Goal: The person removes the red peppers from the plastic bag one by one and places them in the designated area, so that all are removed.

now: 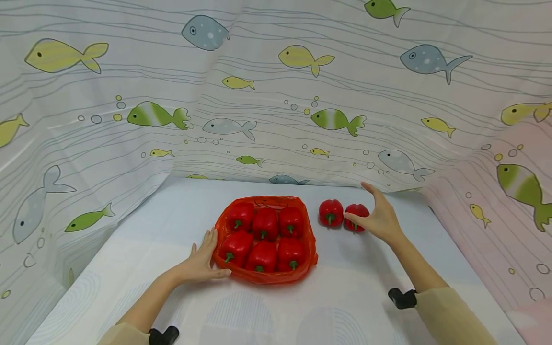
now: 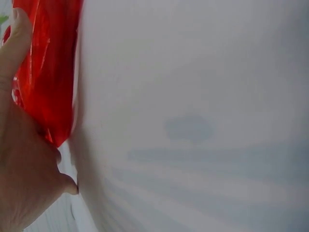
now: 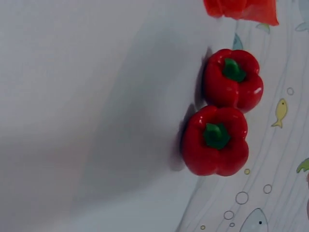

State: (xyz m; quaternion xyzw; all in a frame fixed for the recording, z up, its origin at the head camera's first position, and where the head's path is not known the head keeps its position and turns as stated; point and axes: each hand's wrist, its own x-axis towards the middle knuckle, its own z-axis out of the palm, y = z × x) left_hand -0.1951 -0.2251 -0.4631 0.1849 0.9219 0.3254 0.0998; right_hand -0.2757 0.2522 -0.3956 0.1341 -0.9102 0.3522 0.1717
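Observation:
A red plastic bag [image 1: 276, 277], its top spread wide, sits on the table with several red bell peppers [image 1: 264, 256] inside. My left hand [image 1: 199, 262] rests against the bag's left side, fingers and thumb spread along it; in the left wrist view the red plastic [image 2: 53, 72] lies beside this hand [image 2: 29, 164]. Right of the bag, two loose red bell peppers sit side by side, the left one [image 1: 330, 211] and the right one [image 1: 357, 209]. My right hand [image 1: 383, 219] is at the right pepper, thumb in front of it and fingers spread apart; contact is unclear.
A white table [image 1: 345, 292] with pale patterns carries everything. Fish-printed sheets [image 1: 276, 105] hang behind it and along both sides. Each wrist wears a black device, one on the left [image 1: 164, 335] and one on the right [image 1: 402, 298].

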